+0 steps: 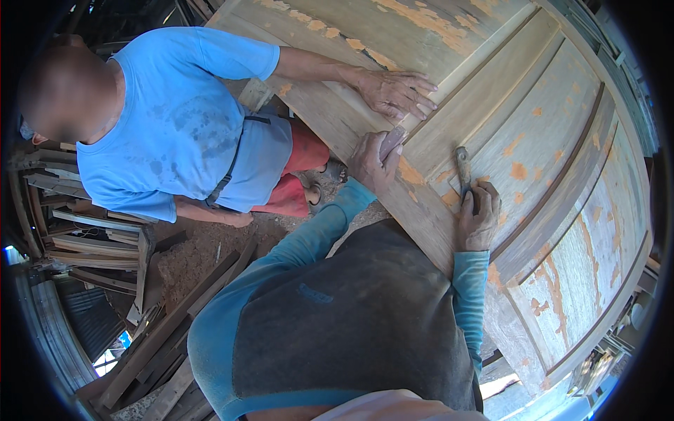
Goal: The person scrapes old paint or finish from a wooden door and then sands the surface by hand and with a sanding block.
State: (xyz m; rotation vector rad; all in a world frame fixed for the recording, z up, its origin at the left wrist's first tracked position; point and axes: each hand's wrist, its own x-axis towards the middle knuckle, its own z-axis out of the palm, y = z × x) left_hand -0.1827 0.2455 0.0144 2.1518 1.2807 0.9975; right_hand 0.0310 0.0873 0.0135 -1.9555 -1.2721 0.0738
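Note:
A large panelled wooden door (526, 175) with patches of orange-brown filler lies in front of me. Near its left edge, my left hand (372, 165) is closed around a small purplish-brown piece that looks like folded sandpaper (392, 142), pressed to the wood. Further right, my right hand (479, 219) rests on the door with curled fingers, gripping the near end of a slim hand tool (463, 167) with a worn rounded handle. Its blade end is hidden by my fingers, so I cannot tell its exact kind.
A co-worker in a blue T-shirt (175, 119) stands at the left, one hand (398, 93) flat on the door just beyond my left hand. Stacked timber (95, 238) fills the left side. Long boards (168, 323) lie on the floor near sawdust (193, 266).

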